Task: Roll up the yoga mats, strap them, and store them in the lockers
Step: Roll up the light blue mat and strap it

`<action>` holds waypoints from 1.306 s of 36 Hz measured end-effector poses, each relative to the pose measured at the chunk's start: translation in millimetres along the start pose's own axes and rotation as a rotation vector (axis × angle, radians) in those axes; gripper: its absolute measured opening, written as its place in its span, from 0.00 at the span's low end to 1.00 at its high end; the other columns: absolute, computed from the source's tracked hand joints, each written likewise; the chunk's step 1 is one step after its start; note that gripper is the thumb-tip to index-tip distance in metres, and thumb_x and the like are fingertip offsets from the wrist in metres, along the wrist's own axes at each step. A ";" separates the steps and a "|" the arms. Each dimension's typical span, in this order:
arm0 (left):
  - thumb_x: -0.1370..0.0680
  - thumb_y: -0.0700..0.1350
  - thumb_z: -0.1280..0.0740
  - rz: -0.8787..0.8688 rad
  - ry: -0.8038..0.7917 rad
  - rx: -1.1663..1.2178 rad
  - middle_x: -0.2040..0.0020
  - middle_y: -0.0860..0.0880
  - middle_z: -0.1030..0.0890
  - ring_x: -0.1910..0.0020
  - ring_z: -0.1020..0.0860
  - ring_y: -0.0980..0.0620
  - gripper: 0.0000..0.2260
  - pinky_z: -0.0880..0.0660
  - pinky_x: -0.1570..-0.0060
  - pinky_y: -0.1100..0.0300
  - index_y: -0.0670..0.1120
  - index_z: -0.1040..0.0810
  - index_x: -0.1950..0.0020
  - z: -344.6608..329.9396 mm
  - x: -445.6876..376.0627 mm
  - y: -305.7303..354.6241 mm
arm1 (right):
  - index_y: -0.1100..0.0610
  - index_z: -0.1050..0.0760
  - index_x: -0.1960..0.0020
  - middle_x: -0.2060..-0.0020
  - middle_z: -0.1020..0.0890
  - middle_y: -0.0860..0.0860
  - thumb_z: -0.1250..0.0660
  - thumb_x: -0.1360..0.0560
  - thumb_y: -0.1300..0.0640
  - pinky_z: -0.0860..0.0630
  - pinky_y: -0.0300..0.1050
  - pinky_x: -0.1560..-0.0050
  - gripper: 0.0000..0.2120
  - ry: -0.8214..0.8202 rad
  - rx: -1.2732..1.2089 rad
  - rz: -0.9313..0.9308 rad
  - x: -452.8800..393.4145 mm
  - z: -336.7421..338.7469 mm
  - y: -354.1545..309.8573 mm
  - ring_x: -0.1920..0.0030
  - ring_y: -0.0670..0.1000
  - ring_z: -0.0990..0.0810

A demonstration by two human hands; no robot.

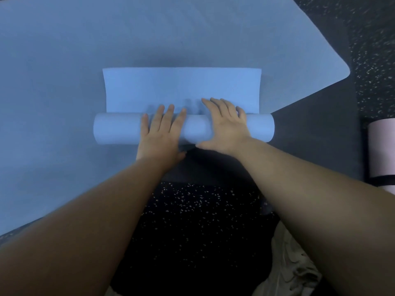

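Head view looks down on 2 bare forearms reaching forward over a light blue yoga mat (181,90) that is partly rolled. The rolled part (119,129) lies crosswise in the middle of the picture, a thick tube whose 2 ends stick out past the hands. Beyond the tube, the unrolled remainder of this mat lies flat, its far edge straight.

The left hand (161,133) rests palm down on top of the roll, left of centre, its fingers straight and slightly spread, the fingertips reaching over the far side of the tube. The right hand (224,124) lies flat on the roll just right of centre, fingers extended and pointing forward and a little to the left, thumb stretched out along the near side of the tube. Neither hand curls round the mat; both press on it with flat palms. The 2 hands are close together, with a short bare stretch of roll between them.

Under this mat lies a larger, duller blue mat (53,103), spread flat and set at an angle, with a rounded corner at the right. Beneath that shows a dark grey mat (310,135), and below it the black speckled floor (192,210).

At the right edge a pale pink rolled mat (382,150) lies on the floor, bound by a black strap (381,180).
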State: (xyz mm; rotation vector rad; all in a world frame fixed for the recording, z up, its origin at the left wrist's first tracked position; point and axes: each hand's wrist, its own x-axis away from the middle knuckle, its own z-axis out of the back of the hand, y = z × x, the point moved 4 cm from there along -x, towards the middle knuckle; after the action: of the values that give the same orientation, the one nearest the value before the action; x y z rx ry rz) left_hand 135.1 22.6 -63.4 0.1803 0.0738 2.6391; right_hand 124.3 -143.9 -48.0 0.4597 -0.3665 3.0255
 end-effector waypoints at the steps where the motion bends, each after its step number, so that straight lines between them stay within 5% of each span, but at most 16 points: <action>1: 0.27 0.65 0.34 0.000 -0.015 0.003 0.20 0.47 0.52 0.22 0.55 0.47 0.44 0.60 0.28 0.42 0.51 0.55 0.20 0.9 -3.0 0.0 | 0.48 0.54 0.21 0.22 0.48 0.48 0.28 0.32 0.37 0.57 0.56 0.24 0.50 0.036 0.010 0.021 1.3 1.5 -0.2 0.23 0.51 0.53; 7: 0.26 0.64 0.35 0.013 -0.120 0.007 0.20 0.47 0.52 0.22 0.55 0.47 0.44 0.58 0.26 0.43 0.52 0.58 0.21 10.8 -25.7 -4.6 | 0.60 0.31 0.30 0.32 0.28 0.60 0.20 0.37 0.51 0.44 0.65 0.31 0.40 0.363 0.012 0.021 24.4 -21.7 -6.2 0.31 0.61 0.34; 9: 0.25 0.63 0.34 0.012 -0.133 -0.021 0.20 0.47 0.53 0.22 0.55 0.46 0.44 0.58 0.26 0.42 0.52 0.60 0.21 10.5 -27.3 -6.0 | 0.58 0.34 0.27 0.29 0.31 0.59 0.22 0.35 0.50 0.47 0.65 0.29 0.41 0.330 0.073 -0.022 25.5 -29.9 -9.8 0.27 0.60 0.36; 13: 0.24 0.63 0.36 0.013 -0.100 -0.065 0.20 0.46 0.57 0.22 0.57 0.43 0.44 0.55 0.27 0.40 0.53 0.64 0.22 11.7 -31.0 -6.6 | 0.53 0.58 0.20 0.21 0.53 0.53 0.40 0.20 0.45 0.67 0.60 0.27 0.37 0.106 0.083 -0.051 11.3 -24.8 -10.3 0.22 0.56 0.59; 15: 0.23 0.62 0.39 -0.007 -0.060 -0.079 0.21 0.44 0.56 0.22 0.55 0.41 0.41 0.54 0.28 0.38 0.54 0.64 0.22 11.1 -30.2 -7.8 | 0.52 0.61 0.21 0.22 0.55 0.53 0.41 0.19 0.44 0.67 0.60 0.27 0.38 0.036 0.092 -0.064 2.6 -16.6 -8.4 0.22 0.55 0.61; 19: 0.28 0.49 0.26 -0.105 0.124 -0.204 0.31 0.37 0.31 0.34 0.31 0.34 0.41 0.39 0.35 0.33 0.52 0.47 0.21 5.0 -20.7 -12.5 | 0.51 0.57 0.21 0.24 0.49 0.53 0.38 0.20 0.47 0.64 0.60 0.26 0.36 0.035 0.100 -0.054 -6.8 -8.3 -6.5 0.23 0.56 0.54; 21: 0.32 0.43 0.23 -0.120 0.171 -0.230 0.38 0.37 0.27 0.42 0.27 0.35 0.41 0.34 0.39 0.34 0.51 0.41 0.25 4.7 -20.9 -14.5 | 0.52 0.53 0.21 0.25 0.45 0.52 0.38 0.20 0.49 0.62 0.60 0.26 0.34 0.116 0.100 -0.042 -5.1 -8.3 -7.2 0.24 0.55 0.50; 26: 0.34 0.40 0.23 -0.141 0.164 -0.216 0.41 0.37 0.25 0.47 0.26 0.36 0.39 0.33 0.42 0.36 0.51 0.37 0.27 8.7 -12.3 -11.8 | 0.54 0.47 0.22 0.28 0.39 0.54 0.35 0.22 0.53 0.58 0.60 0.27 0.33 0.210 0.114 0.002 8.6 -17.2 -9.5 0.28 0.57 0.43; 30: 0.28 0.39 0.33 -0.151 0.213 -0.200 0.45 0.38 0.23 0.50 0.23 0.36 0.28 0.29 0.46 0.38 0.52 0.33 0.29 5.3 14.8 -6.0 | 0.58 0.30 0.31 0.41 0.24 0.57 0.20 0.38 0.50 0.44 0.59 0.36 0.39 0.375 0.174 0.041 35.0 -30.9 -9.3 0.41 0.60 0.26; 37: 0.31 0.39 0.41 -0.144 0.162 -0.138 0.44 0.38 0.22 0.48 0.23 0.36 0.28 0.30 0.45 0.36 0.52 0.32 0.31 2.0 69.8 9.2 | 0.57 0.28 0.35 0.44 0.21 0.56 0.18 0.45 0.47 0.38 0.59 0.40 0.42 0.449 0.172 0.063 88.4 -52.2 -19.4 0.43 0.57 0.27; 47: 0.42 0.36 0.25 -0.066 0.050 0.007 0.47 0.37 0.22 0.53 0.23 0.36 0.40 0.29 0.48 0.36 0.52 0.33 0.32 3.4 119.5 27.9 | 0.56 0.31 0.36 0.47 0.20 0.54 0.18 0.47 0.42 0.37 0.58 0.40 0.46 0.330 0.199 0.133 130.5 -60.7 -18.2 0.45 0.56 0.27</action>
State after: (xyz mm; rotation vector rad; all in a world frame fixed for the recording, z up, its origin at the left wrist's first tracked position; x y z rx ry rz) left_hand 18.4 55.2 -44.0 0.1124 0.1042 2.5777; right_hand -15.9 -108.6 -61.1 -0.0623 -0.0777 3.2016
